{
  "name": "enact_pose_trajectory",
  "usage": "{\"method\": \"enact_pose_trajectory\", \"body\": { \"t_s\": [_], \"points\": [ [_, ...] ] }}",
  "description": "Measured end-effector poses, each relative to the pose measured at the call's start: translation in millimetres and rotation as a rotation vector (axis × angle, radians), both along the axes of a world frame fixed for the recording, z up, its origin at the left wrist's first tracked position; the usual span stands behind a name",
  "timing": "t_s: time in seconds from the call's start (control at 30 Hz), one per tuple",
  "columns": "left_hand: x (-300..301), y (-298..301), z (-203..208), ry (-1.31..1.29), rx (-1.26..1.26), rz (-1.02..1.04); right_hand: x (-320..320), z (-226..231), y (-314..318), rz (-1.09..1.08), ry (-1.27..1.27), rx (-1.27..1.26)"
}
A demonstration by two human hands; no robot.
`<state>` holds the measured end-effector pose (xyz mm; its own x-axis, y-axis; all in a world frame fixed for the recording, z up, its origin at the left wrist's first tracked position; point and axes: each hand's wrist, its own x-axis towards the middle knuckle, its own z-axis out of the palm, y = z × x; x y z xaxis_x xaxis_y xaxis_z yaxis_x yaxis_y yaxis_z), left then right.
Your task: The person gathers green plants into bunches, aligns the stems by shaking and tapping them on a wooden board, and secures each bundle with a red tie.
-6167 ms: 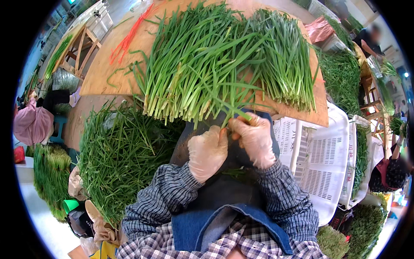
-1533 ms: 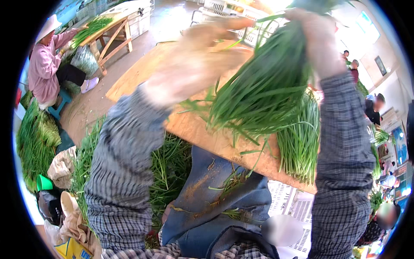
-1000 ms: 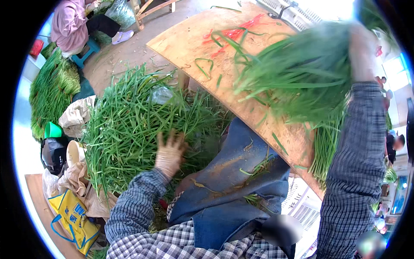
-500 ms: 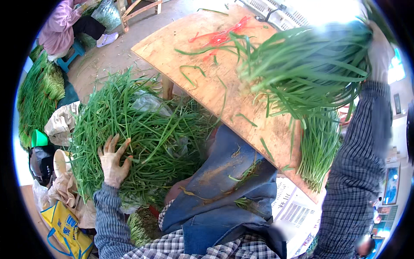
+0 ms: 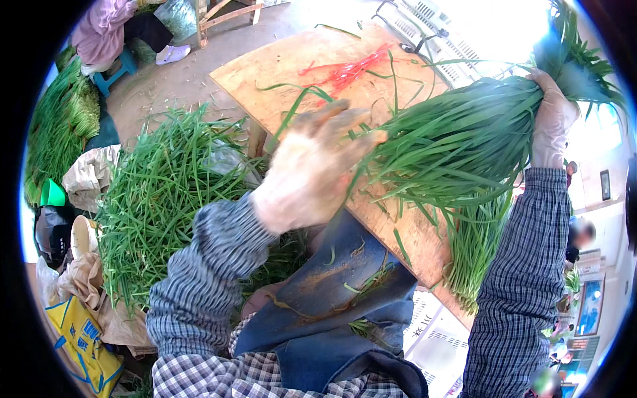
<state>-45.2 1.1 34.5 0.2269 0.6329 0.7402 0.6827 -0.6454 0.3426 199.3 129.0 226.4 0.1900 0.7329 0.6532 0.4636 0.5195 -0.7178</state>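
Note:
My right hand (image 5: 556, 119) is closed round a big bunch of long green garlic chives (image 5: 464, 126), held up over the right side of the wooden tabletop (image 5: 279, 60). The leaves fan out leftward, and more of them stick up past the hand at the far right. My left hand (image 5: 312, 169), smeared by motion, is at the near left edge of the tabletop. Its fingers are spread toward the loose left end of the bunch, and nothing shows in its grip. Another bundle of chives (image 5: 474, 245) lies at the table's right edge, beneath the held bunch.
A heap of loose chives (image 5: 166, 205) stands left of the table. Red plastic ties (image 5: 348, 71) and scattered leaves lie on the tabletop. A denim apron (image 5: 325, 292) covers my lap, beside a printed carton (image 5: 434, 338). A person (image 5: 106, 33) sits at far left.
My left hand has left the loose heap and moved up and right to the table's edge. My right hand, still gripping the bunch, has shifted slightly left and lower.

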Motion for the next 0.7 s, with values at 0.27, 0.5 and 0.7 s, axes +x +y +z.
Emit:
{"method": "enact_pose_trajectory", "body": {
  "t_s": [0.27,0.5,0.7],
  "points": [
    [30,76,-26,0.241,-0.521,-0.21,-5,-4,-1,0.017,0.043,-0.01],
    [32,37,-43,0.367,-0.592,-0.13,44,5,14,-0.037,0.184,-0.071],
    [-84,-79,-49,0.392,-0.638,0.247,111,65,-5,-0.041,0.34,-0.097]
  ]
}}
